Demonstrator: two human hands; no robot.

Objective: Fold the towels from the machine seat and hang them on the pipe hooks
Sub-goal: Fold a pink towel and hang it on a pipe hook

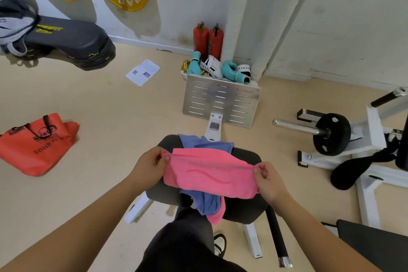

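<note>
Pink microfibre towel point(209, 172) stretched between your hands above the dark padded machine seat point(245, 210): fingers of your left hand point(150, 165) pinch its top left corner, those of your right hand point(269, 181) the top right. No fold looks finished. A crumpled blue towel point(215, 146) waits beneath, and no hooks show on the white lagged pipe point(240, 17) far off. Bare floor opens left; the white weight rack point(375, 126) crowds the right.
</note>
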